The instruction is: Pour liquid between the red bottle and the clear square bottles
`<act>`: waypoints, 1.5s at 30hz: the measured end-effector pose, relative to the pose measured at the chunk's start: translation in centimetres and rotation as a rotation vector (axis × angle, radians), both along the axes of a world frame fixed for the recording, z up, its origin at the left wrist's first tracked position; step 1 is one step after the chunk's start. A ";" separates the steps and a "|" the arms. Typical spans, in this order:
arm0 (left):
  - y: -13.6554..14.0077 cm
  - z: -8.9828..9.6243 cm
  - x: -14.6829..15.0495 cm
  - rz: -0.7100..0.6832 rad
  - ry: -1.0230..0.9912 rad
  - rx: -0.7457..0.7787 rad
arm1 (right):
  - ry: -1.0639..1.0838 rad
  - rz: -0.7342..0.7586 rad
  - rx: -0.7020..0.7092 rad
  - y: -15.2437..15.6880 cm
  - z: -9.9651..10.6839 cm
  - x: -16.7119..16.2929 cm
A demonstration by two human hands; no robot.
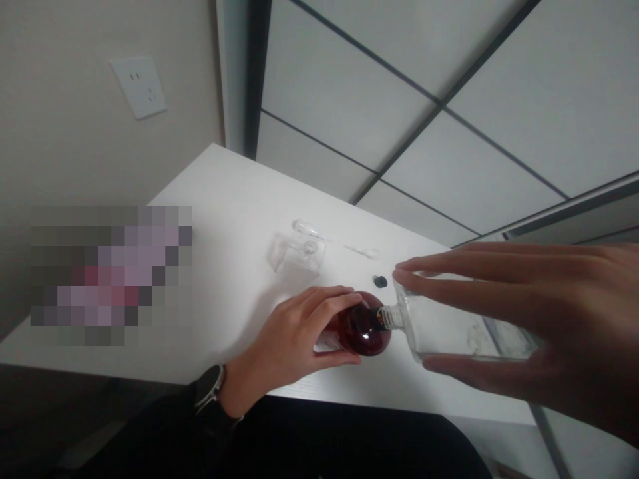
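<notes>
My left hand (294,332) is wrapped round a dark red bottle (368,336) low over the white table. In my right hand (559,306) a clear glass bottle (439,326) lies nearly sideways, gripped between fingers and thumb. Its threaded neck points left and meets the dark neck of the red bottle; whether the mouths touch cannot be told. Just behind them a small black cap (380,281) rests on the table. Farther left stands a small clear square container (302,256), with a clear rounded piece (305,229) beside it.
A thin clear item (362,252) lies on the white table (210,193). At the left, a blurred-out pinkish object (124,273) sits by the table's edge. Behind are grey-white cabinet panels (349,86) and a wall with a socket (138,86).
</notes>
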State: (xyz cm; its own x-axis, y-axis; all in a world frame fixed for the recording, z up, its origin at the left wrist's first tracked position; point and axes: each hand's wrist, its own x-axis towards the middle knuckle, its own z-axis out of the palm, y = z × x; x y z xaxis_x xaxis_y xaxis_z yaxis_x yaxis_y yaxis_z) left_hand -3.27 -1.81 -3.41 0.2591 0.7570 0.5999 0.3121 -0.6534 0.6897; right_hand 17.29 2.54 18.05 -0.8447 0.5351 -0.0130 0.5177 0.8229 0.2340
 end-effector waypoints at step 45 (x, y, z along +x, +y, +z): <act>-0.2 0.1 0.0 -0.001 -0.007 -0.033 | -0.089 0.214 0.184 0.6 0.2 -3.6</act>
State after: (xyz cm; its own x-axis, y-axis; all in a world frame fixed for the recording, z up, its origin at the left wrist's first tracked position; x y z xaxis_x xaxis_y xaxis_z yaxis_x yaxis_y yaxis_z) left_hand -3.29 -2.02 -3.30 0.2555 0.7763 0.5763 0.3062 -0.6304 0.7134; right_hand 13.73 3.12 18.27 -0.9385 0.3452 -0.0117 0.3076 0.8507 0.4262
